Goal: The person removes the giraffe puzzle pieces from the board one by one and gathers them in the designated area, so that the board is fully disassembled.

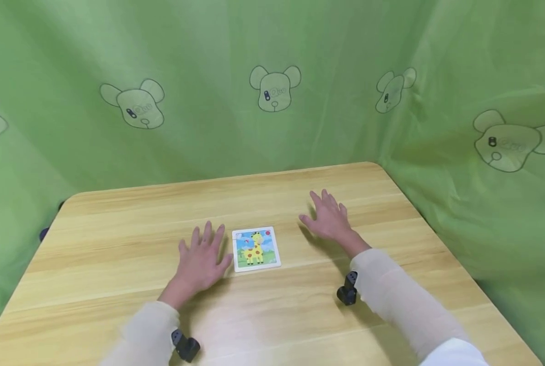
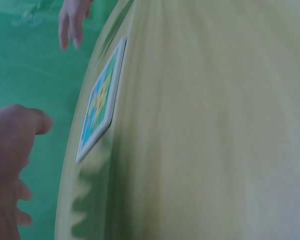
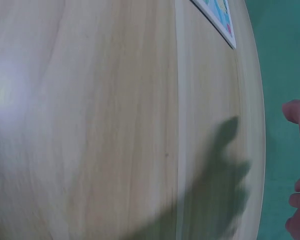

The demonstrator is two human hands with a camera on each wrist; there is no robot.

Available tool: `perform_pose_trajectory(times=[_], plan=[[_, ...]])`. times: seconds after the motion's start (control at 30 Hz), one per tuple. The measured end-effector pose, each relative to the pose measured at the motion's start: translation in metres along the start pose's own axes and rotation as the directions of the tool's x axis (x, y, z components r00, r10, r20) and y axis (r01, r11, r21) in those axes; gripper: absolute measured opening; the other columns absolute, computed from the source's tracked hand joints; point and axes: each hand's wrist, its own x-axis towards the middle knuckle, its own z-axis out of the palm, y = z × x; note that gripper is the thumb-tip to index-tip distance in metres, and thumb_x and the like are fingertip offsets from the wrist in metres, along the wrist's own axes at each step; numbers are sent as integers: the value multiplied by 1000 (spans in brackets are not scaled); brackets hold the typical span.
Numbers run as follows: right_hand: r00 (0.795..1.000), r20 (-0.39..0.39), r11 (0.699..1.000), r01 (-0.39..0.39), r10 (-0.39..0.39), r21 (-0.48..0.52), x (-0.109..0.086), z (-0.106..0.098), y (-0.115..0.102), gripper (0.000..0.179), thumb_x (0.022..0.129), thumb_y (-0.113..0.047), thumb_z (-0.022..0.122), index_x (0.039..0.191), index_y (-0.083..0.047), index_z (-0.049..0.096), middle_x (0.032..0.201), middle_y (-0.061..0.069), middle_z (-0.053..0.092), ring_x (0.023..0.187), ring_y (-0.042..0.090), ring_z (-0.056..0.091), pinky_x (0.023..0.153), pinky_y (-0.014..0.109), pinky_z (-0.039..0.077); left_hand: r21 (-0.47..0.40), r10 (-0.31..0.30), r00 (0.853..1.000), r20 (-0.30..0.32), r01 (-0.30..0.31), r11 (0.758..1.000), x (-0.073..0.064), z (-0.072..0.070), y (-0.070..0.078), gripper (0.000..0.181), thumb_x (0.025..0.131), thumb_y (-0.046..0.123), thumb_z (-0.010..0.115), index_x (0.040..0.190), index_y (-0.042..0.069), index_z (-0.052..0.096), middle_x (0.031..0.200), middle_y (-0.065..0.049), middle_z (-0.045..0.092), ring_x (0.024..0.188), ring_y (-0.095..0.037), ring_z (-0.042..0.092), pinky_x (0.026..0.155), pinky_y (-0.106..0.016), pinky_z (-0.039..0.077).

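A square giraffe picture puzzle [image 1: 256,249] with a white border lies flat on the wooden table [image 1: 300,315]. Just left of it, my left hand [image 1: 201,264] hovers with fingers spread, its thumb close to the puzzle's left edge. To the right and farther off, my right hand [image 1: 328,219] is also held above the table, fingers apart and holding nothing. In the left wrist view the puzzle [image 2: 101,97] appears edge-on beyond the left thumb. Only a corner of the puzzle [image 3: 221,17] shows in the right wrist view, with the hand's shadow on the wood.
Green curtain [image 1: 199,137] printed with bear heads hangs behind the table and along its sides. Black wrist cameras [image 1: 347,290] sit on both sleeves. A small dark object [image 1: 44,234] shows past the table's left edge.
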Motion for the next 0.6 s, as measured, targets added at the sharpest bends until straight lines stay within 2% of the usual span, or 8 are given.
perform_pose_trajectory(times=[0.23, 0.6], plan=[[1000, -9, 999, 21, -21, 24, -1, 7, -12, 77, 90, -47, 54, 150, -10, 22, 154, 25, 12, 140, 44, 15, 108, 65, 12, -32, 31, 998, 52, -29, 999, -12, 8, 21, 71, 93, 54, 44, 150, 15, 26, 154, -22, 18, 136, -52, 19, 98, -75, 17], [998, -5, 992, 68, -68, 110, -3, 22, -38, 63, 91, -39, 57, 143, -9, 39, 148, 19, 33, 135, 40, 31, 106, 60, 23, -73, 85, 988, 131, -76, 994, -22, 24, 42, 69, 91, 57, 45, 148, 21, 31, 154, -21, 20, 136, -51, 20, 98, -75, 18]])
